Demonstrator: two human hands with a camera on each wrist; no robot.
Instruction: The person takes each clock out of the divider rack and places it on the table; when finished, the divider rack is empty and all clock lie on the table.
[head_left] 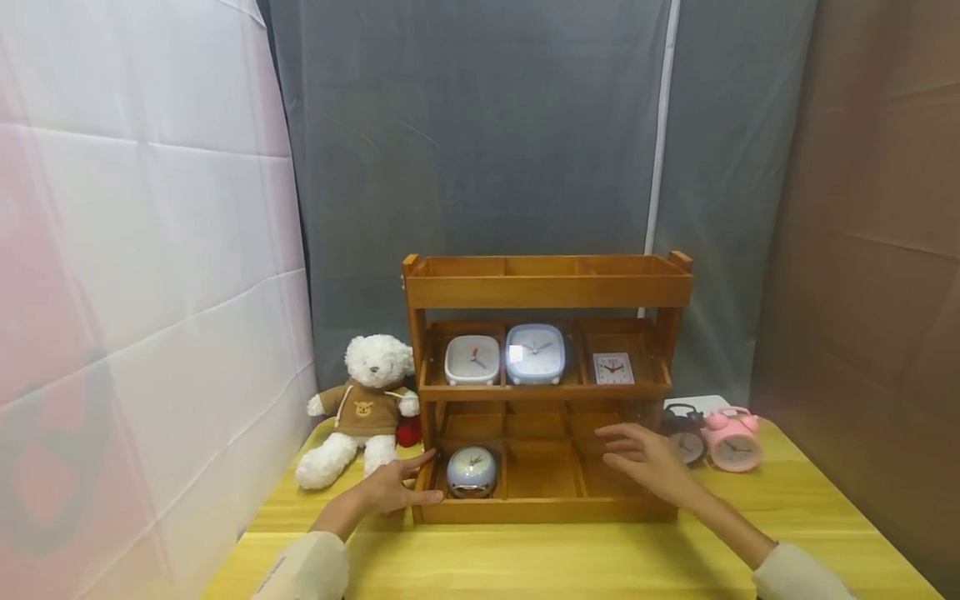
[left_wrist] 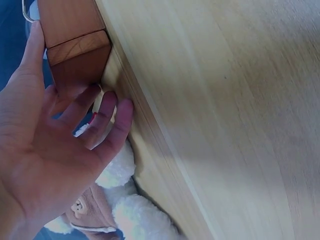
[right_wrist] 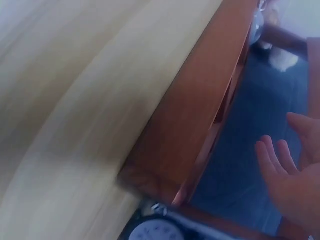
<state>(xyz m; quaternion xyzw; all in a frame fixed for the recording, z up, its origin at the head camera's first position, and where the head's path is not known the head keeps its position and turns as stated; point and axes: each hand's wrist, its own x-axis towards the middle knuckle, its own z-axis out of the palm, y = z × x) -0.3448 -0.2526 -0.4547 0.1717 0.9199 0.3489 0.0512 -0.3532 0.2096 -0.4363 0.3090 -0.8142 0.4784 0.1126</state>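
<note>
A wooden three-tier shelf (head_left: 547, 292) stands on the table. My left hand (head_left: 393, 486) holds its lower left corner, the thumb along the front and the fingers at the side; the left wrist view shows the corner post (left_wrist: 80, 55) between them. Close to the thumb, a round bluish clock (head_left: 472, 472) sits in the bottom left compartment. My right hand (head_left: 652, 463) is in front of the shelf's lower right part, fingers extended and holding nothing. On the middle tier are a white clock (head_left: 472, 360), a blue-rimmed clock (head_left: 536, 354) and a small square clock (head_left: 613, 368).
A white teddy bear (head_left: 367, 408) in a brown sweater sits left of the shelf, with a red object (head_left: 408, 431) beside it. Right of the shelf stand a black alarm clock (head_left: 686, 442), partly behind my right hand, and a pink one (head_left: 733, 440). Curtains enclose the table (head_left: 570, 562).
</note>
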